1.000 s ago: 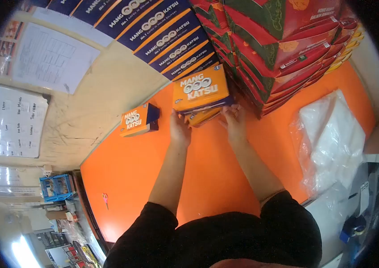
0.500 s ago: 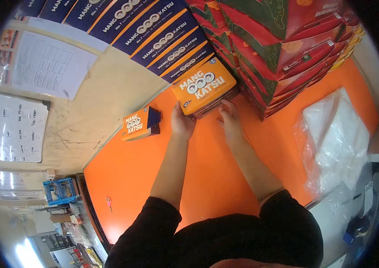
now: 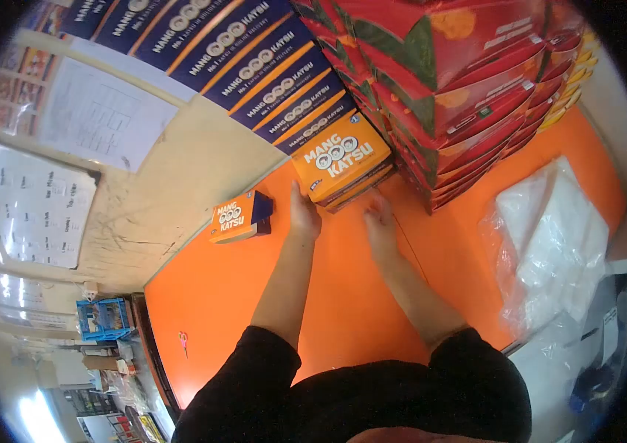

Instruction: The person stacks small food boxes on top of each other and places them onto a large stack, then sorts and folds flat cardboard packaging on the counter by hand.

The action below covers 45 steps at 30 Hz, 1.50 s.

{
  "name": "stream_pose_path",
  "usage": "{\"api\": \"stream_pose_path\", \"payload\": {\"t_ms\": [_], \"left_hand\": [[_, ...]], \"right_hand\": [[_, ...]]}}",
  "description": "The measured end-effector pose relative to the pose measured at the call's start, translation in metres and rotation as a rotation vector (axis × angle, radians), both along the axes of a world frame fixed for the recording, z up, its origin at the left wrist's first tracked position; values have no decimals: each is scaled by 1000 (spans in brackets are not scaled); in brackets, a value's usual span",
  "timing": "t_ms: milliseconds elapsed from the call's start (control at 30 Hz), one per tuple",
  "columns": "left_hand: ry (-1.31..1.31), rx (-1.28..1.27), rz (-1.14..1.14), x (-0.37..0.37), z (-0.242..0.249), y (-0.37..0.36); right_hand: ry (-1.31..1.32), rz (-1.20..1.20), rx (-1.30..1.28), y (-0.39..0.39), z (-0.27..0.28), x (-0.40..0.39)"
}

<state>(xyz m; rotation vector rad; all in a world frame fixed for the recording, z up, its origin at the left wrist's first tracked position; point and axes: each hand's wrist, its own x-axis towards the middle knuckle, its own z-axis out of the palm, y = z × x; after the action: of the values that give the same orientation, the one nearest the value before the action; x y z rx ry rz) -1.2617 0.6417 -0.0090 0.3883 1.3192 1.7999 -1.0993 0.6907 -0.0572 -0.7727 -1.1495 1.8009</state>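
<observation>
A stack of orange "Mang Katsu" cardboard boxes (image 3: 343, 159), folded flat as far as I can see, sits against the wall of dark blue ones. My left hand (image 3: 304, 212) lies along the stack's lower left side, its fingers stretched upward and partly hidden. Just below the stack's lower right edge is my right hand (image 3: 380, 220), a small gap away from the cardboard. Its fingers look bent but are smeared by motion. To the left stands one folded-up orange and blue box (image 3: 231, 218) on the orange table (image 3: 254, 295).
Dark blue boxes (image 3: 254, 70) rise in a row behind. Tall stacks of red packaging (image 3: 453, 96) stand at the back right. Clear plastic bags of white material (image 3: 553, 236) lie on the right. Pink scissors (image 3: 183, 343) rest near the left edge.
My right hand has drawn down, away from the stack's edge. My left hand remains at the stack's left side. The camera view has shifted slightly.
</observation>
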Motion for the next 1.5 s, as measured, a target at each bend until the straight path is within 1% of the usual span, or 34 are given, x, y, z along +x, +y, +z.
{"api": "stream_pose_path", "payload": {"t_ms": [67, 100, 133, 167, 200, 233, 267, 333, 367, 433, 467, 567, 633, 700, 767, 833, 867, 900, 933, 967, 1000, 1033, 1067, 1100, 1133, 1167, 1200, 1233, 1300, 1367, 1400, 1433, 1467, 1500], "left_hand": [[141, -337, 216, 5, -25, -31], [237, -278, 179, 14, -46, -53], [336, -215, 137, 27, -71, -84], [647, -369, 2, 42, -91, -126], [1211, -812, -217, 73, -88, -171], [1435, -1156, -523, 132, -37, -204], [1561, -1043, -550, 157, -36, -248], [1482, -1033, -504, 194, -39, -311], [1483, -1009, -504, 203, -39, -329], [1500, -1066, -589, 221, -40, -367], [1534, -1054, -582, 224, -44, -381], [1493, -998, -612, 224, -32, -389], [1529, -963, -541, 227, -37, -393], [1527, -972, -557, 229, -36, -394], [1533, -971, -576, 232, -32, -392], [1465, -1042, -536, 237, -33, -392], [1472, -1005, -563, 246, -32, -392], [1455, -1044, -487, 256, -31, -391], [1442, -1084, -422, 266, -31, -392], [1474, -1046, -489, 267, -39, -398], [1399, -842, -447, 266, -56, -400], [1312, -629, -448, 290, -67, -385], [1005, -474, -550, 352, -11, -397], [905, -367, -651, 394, 11, -402], [789, -270, -753, 436, 34, -408], [885, -168, -825, 444, -2, -409], [1040, -180, -947, 466, -25, -413], [1059, -220, -1130, 484, -50, -418], [1088, -270, -1511, 548, -39, -441], [1075, -240, -1824, 615, -58, -450], [1045, -208, -1953, 649, -66, -455], [1005, -165, -2048, 681, -76, -456], [963, -111, -2122, 712, -86, -454], [926, -41, -2169, 741, -91, -446]], "right_hand": [[-47, -23, -40, -26, -23, 19], [-57, -48, -46, -43, -32, 34], [-165, 52, -34, -57, -51, 51], [-224, 127, -23, -75, -61, 75], [-283, 204, -7, -92, -71, 98], [-296, 261, 7, -111, -74, 119], [-291, 244, 30, -125, -72, 137], [-214, 289, 171, -153, -64, 175], [-225, 276, 184, -162, -56, 189], [-421, 449, -179, -176, -32, 216], [-439, 432, -177, -188, -23, 231], [-339, 323, -65, -232, -1, 286], [-284, 257, 53, -265, 20, 337], [-166, 84, -93, -310, 25, 396], [-312, -101, -176, -360, 9, 467], [-569, -262, -190, -426, 5, 538], [-701, -302, -182, -461, -6, 573], [-833, -342, -181, -497, -23, 611], [-1046, -299, -153, -538, -50, 655], [-1252, -259, -161, -581, -82, 701], [-1472, -138, -171, -629, -110, 745], [-1668, -15, -227, -694, -152, 791], [-1850, -8, -585, -763, -236, 836], [-1813, -67, -781, -820, -203, 836], [-1758, -120, -956, -851, -170, 849], [-1455, -477, -1280, -874, -146, 850], [-1368, -487, -1417, -879, -109, 848], [-1299, -473, -1523, -886, -89, 854], [-1413, -466, -1354, -906, -119, 878], [-1115, -475, -1451, -893, -136, 902], [-1193, -576, -1275, -878, -119, 899], [-1353, -507, -955, -874, -143, 911], [-1452, -347, -884, -861, -192, 928], [-1345, -454, -607, -853, -157, 936]]}}
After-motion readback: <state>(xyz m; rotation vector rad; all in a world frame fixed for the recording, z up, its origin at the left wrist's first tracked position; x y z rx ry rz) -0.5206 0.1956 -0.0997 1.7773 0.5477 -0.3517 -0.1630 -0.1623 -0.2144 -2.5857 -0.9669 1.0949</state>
